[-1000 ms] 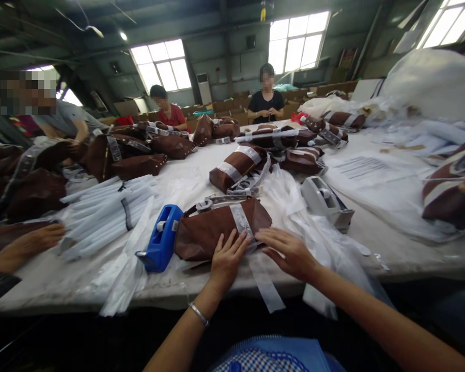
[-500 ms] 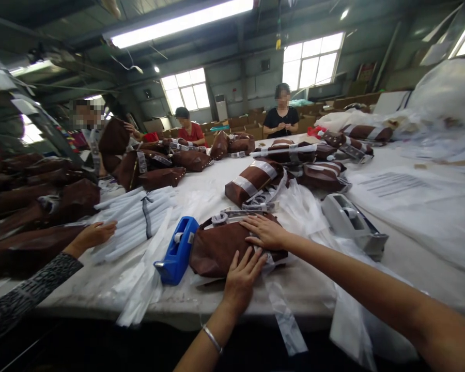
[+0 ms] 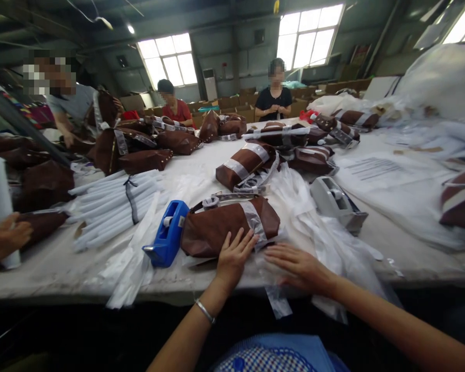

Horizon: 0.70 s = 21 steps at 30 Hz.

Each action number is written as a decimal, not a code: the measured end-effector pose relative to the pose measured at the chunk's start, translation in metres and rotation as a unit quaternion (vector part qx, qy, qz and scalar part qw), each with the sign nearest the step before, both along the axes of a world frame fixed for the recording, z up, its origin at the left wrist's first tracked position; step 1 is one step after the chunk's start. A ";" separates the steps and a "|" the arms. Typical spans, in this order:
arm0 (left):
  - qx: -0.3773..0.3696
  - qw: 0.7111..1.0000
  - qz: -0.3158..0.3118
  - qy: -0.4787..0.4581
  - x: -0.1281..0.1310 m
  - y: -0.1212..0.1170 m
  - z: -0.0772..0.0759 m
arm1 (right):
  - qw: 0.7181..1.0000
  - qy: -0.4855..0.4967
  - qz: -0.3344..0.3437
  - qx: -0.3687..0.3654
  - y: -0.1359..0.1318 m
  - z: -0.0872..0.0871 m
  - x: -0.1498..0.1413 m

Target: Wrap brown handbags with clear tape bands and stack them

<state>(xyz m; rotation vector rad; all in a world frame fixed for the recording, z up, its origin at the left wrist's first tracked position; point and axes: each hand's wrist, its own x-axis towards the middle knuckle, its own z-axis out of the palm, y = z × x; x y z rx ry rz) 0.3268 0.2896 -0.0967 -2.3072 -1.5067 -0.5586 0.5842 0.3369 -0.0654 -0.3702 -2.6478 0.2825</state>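
Note:
A brown leather handbag (image 3: pixel 213 230) lies on its side near the table's front edge. A band of clear plastic film (image 3: pixel 251 216) wraps over its right part. My left hand (image 3: pixel 234 261) rests open on the bag's near side, its fingertips at the band. To the right of the bag, my right hand (image 3: pixel 300 264) is low over the table with its fingers stretched out, close to a plastic strip (image 3: pixel 278 302) that hangs over the edge. A blue tape dispenser (image 3: pixel 166 235) stands against the bag's left end.
A grey tape dispenser (image 3: pixel 335 204) stands to the right among clear plastic strips (image 3: pixel 294 194). White paper rolls (image 3: pixel 112 206) lie at left. Another person's hand (image 3: pixel 8 237) holds a white roll (image 3: pixel 0 196). Wrapped brown bags (image 3: pixel 244 164) lie farther back; several people work behind.
My right hand has come off the bag's top, down to its right side. My left hand stays on the bag. At left, the other person's hand now holds up a white roll.

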 end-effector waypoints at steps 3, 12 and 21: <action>-0.011 1.000 -0.005 0.003 -0.001 0.000 0.007 | 0.992 -0.089 0.054 -0.064 -0.032 -0.009 0.008; -0.021 0.999 -0.016 0.032 -0.015 0.000 0.022 | 0.999 -0.020 0.030 -0.014 -0.024 -0.033 -0.007; -0.010 0.999 -0.013 0.037 -0.021 -0.009 0.016 | 0.999 0.039 0.000 -0.006 -0.040 -0.021 0.006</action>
